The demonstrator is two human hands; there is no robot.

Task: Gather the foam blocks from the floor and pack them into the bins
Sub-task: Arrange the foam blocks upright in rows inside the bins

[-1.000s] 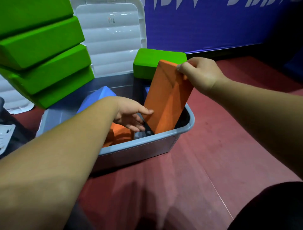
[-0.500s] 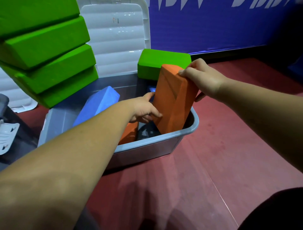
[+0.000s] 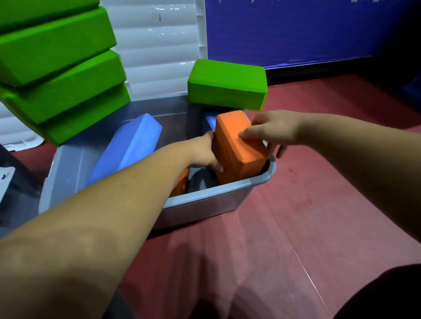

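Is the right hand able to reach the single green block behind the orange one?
Probably yes: the green block sits just past the right hand with nothing between them, though its fingers would first have to release the orange block.

No writing can be read. A small sticker (image 3: 156, 17) with dark and reddish print sits near the top of the white lid (image 3: 157, 50) at the back, too small and blurred to make out. Along the top edge of the blue wall (image 3: 296, 34) there are the bottoms of white letters (image 3: 358, 1), cut off by the frame, so no word can be told.
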